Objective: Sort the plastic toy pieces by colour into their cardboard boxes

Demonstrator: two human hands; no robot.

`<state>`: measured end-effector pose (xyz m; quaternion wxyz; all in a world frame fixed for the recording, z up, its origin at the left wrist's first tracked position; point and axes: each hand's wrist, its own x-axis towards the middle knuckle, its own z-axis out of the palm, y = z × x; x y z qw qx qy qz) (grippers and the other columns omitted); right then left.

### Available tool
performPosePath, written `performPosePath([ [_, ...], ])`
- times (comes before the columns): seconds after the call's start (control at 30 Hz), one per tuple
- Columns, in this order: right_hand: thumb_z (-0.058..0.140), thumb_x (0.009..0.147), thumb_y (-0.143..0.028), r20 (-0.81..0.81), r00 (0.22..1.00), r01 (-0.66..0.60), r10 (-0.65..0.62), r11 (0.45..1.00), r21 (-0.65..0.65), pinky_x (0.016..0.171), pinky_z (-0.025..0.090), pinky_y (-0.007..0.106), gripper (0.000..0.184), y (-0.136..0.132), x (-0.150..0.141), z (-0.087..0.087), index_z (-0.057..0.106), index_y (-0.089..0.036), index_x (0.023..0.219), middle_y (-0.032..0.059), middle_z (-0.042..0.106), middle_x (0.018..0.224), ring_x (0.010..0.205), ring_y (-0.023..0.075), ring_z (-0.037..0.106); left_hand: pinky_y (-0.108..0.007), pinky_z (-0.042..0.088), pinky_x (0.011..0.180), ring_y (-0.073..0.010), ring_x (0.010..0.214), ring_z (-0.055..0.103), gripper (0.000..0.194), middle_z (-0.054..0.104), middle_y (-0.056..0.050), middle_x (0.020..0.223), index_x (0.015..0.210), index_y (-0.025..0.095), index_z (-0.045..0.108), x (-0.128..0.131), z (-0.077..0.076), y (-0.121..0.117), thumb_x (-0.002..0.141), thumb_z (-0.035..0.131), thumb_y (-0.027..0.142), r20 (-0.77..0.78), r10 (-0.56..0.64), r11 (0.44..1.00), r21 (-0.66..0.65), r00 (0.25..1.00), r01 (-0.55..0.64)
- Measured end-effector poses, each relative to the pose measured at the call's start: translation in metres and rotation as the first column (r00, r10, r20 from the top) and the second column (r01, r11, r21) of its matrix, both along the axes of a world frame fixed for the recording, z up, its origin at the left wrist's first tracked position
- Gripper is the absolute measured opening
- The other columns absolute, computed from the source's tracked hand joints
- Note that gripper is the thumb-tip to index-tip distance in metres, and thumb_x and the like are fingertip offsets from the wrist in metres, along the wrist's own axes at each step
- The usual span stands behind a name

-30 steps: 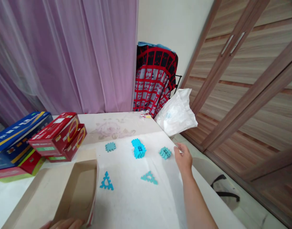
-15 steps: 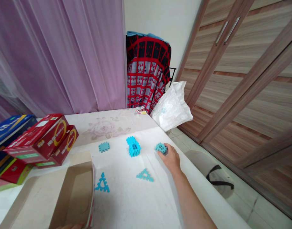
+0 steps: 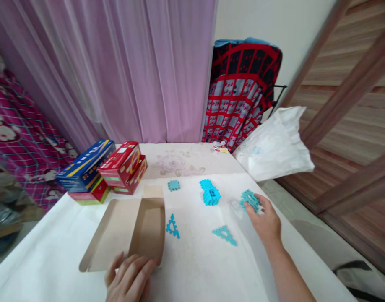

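Turquoise notched plastic tile gripped by the curled right hand; open left hand touches cardboard tray.

Hands: 2, a left hand at bottom centre, a right hand at lower right
Blue toy pieces on the table: 5
- Triangular pieces: 2, a left triangle and a right triangle, centre
- Flat square piece: 1, centre
- Square block: 1, right of centre
- House-shaped block: 1, centre
Closed printed boxes: 4, a blue box, two red boxes, a red-and-green box, left of centre
Open cardboard box: 1, lower centre
White plastic bags: 1, right
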<state>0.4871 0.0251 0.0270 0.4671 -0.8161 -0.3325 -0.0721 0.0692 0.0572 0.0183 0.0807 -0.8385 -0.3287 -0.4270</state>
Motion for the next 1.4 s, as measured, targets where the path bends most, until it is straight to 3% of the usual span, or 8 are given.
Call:
performPosePath([
  [0.13,0.058,0.072,-0.055,-0.023,0.954,-0.296,0.298,0.953,0.065,0.08,0.052,0.04,0.052,0.011,-0.066,0.022,0.065,-0.021,0.111,0.0096,0.072,0.106,0.089,0.0261,0.065,-0.037,0.027,0.113,-0.0128,0.077,0.063,0.025,0.069,0.003,0.075,0.091,0.029,0.065,0.01,0.009,-0.009,0.09,0.043,0.018,0.111,0.013,1.0,-0.015,0.994,-0.011],
  [0.3,0.063,0.073,-0.038,0.104,0.721,-0.688,0.685,0.725,-0.002,0.091,0.051,0.04,0.044,0.022,-0.167,0.043,0.064,-0.025,0.115,0.0088,0.071,0.111,0.102,0.0275,0.065,-0.034,0.023,0.115,-0.0114,0.074,0.063,0.027,0.068,0.004,0.072,0.09,0.028,0.064,0.005,0.008,-0.013,0.09,0.04,0.016,0.118,-0.019,0.999,0.031,0.993,0.016],
  [0.4,0.063,0.072,-0.03,0.2,0.579,-0.803,0.791,0.596,-0.032,0.093,0.049,0.041,0.045,0.035,-0.202,0.052,0.062,-0.026,0.117,0.0074,0.071,0.112,0.103,0.0262,0.065,-0.034,0.021,0.116,-0.0114,0.074,0.063,0.028,0.067,0.005,0.07,0.089,0.027,0.064,0.005,0.009,-0.014,0.09,0.039,0.015,0.121,-0.036,0.999,0.02,0.992,0.034],
  [0.5,0.064,0.072,-0.028,0.248,0.526,-0.83,0.813,0.555,-0.058,0.095,0.047,0.041,0.047,0.054,-0.216,0.054,0.06,-0.024,0.118,0.0067,0.071,0.112,0.104,0.0248,0.064,-0.033,0.021,0.116,-0.0111,0.077,0.064,0.026,0.069,0.005,0.074,0.091,0.028,0.064,0.006,0.014,-0.017,0.09,0.042,0.014,0.121,-0.049,0.997,-0.05,0.991,0.055],
  [0.73,0.065,0.08,-0.04,0.384,0.596,-0.725,0.705,0.678,-0.121,0.102,0.042,0.049,0.045,0.066,-0.207,0.037,0.063,-0.022,0.121,0.0135,0.053,0.141,0.128,0.0312,0.05,-0.031,0.018,0.116,-0.0108,0.079,0.064,0.028,0.071,0.005,0.078,0.094,0.027,0.064,0.003,0.024,-0.017,0.089,0.042,0.011,0.073,-0.084,0.991,-0.099,0.994,0.091],
  [1.0,0.053,0.092,-0.028,0.378,0.744,-0.593,0.551,0.805,-0.005,0.088,0.053,0.038,0.019,0.019,-0.147,0.017,0.07,-0.024,0.098,0.0078,0.071,0.107,0.101,0.0228,0.067,-0.03,0.019,0.115,-0.0105,0.078,0.063,0.027,0.069,0.005,0.076,0.092,0.026,0.064,0.006,0.025,-0.017,0.088,0.041,0.012,0.083,-0.088,0.991,-0.093,0.993,0.096],
  [1.23,0.054,0.091,-0.021,0.411,0.712,-0.623,0.569,0.782,-0.004,0.079,0.053,0.033,0.016,0.016,-0.141,0.029,0.07,-0.024,0.091,0.0034,0.073,0.089,0.086,0.0185,0.067,-0.034,0.024,0.114,-0.0112,0.081,0.062,0.023,0.069,0.004,0.08,0.094,0.027,0.065,0.007,0.021,-0.02,0.09,0.044,0.017,0.112,-0.07,0.988,-0.127,0.991,0.084],
  [1.4,0.051,0.089,-0.033,0.358,0.878,-0.346,0.318,0.938,0.017,0.091,0.051,0.04,0.024,0.012,-0.075,0.014,0.069,-0.022,0.099,0.0087,0.072,0.102,0.098,0.0235,0.065,-0.033,0.027,0.112,-0.0121,0.083,0.063,0.023,0.071,0.003,0.082,0.096,0.027,0.066,0.004,0.019,-0.017,0.09,0.046,0.017,0.139,-0.071,0.989,-0.117,0.988,0.087],
])
